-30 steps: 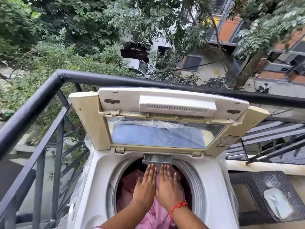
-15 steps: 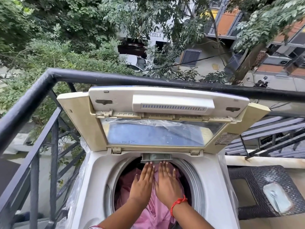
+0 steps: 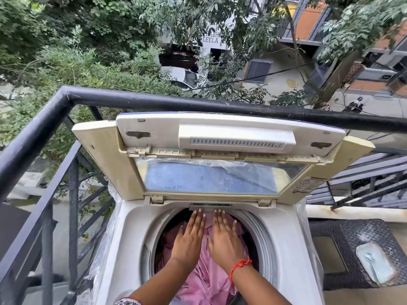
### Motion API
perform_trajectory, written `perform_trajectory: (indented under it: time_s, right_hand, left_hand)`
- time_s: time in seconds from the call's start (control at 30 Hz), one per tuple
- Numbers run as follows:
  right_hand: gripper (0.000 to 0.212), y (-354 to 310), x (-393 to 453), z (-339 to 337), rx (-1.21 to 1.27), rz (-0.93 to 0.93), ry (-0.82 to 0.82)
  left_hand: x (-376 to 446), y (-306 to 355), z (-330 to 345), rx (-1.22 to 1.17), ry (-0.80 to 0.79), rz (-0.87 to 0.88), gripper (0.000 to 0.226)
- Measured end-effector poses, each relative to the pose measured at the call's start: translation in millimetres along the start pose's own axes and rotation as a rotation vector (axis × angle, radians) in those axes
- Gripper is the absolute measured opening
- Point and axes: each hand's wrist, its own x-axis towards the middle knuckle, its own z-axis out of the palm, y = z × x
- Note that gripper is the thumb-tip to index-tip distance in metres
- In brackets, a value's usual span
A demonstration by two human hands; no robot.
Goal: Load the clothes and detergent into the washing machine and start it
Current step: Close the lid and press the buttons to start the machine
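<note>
A white top-loading washing machine (image 3: 130, 230) stands on a balcony with its folding lid (image 3: 220, 164) raised upright at the back. Pink clothes (image 3: 204, 280) fill the round drum. My left hand (image 3: 189, 238) and my right hand (image 3: 224, 238) lie side by side, flat with straight fingers, pressing on the pink cloth. Their fingertips reach the small grey tray (image 3: 210, 206) at the drum's rear edge. A red thread circles my right wrist. No detergent shows.
A black metal railing (image 3: 154, 101) runs behind and to the left of the machine. On the right a dark woven stand (image 3: 343, 236) carries a flat silvery packet (image 3: 374, 261). Trees, a street and buildings lie below.
Both hands have slid a little farther back over the clothes toward the drum's rear edge. The camera has dipped slightly and drawn closer.
</note>
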Motion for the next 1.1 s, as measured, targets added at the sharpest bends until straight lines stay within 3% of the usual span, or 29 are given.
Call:
perform_trajectory:
  time_s: [0.33,0.6,0.73,1.1]
  right_hand:
    - [0.073,3.6,12.0,-3.6,-0.004,-0.033,-0.021]
    - [0.085,-2.9,13.0,-11.8,0.043,0.020,-0.251]
    - [0.087,-7.5,9.9,-26.7,0.098,0.049,-0.278]
    - [0.070,-7.6,-29.1,-70.0,0.213,-0.065,-0.106]
  left_hand:
    - [18.4,6.1,-4.6,-0.028,-0.024,-0.017,0.069]
    - [24.7,11.7,-10.9,-0.125,-0.036,-0.028,0.076]
    - [21.3,15.5,-24.8,-0.136,-0.038,-0.047,0.074]
    - [-38.4,24.2,-62.1,-0.174,0.064,0.002,0.075]
